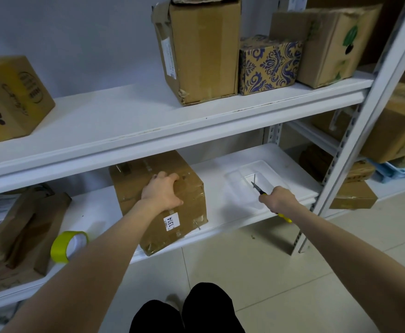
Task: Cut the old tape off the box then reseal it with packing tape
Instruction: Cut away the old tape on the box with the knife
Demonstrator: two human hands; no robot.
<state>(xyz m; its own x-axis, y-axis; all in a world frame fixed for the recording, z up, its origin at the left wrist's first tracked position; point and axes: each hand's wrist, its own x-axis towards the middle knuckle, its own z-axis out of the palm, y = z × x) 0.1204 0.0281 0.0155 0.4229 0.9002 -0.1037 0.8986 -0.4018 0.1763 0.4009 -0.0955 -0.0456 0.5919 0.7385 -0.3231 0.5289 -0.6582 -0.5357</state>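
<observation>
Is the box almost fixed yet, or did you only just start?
Only just started. Nothing looks done: the brown cardboard box with the 1314 sticker still wears its old, wrinkled tape. In hand: the left hand steadies the box on the white shelf, and the right hand grips a yellow-handled knife, its blade apart from the box. Left: cutting, then resealing with the yellow-green tape roll.
</observation>
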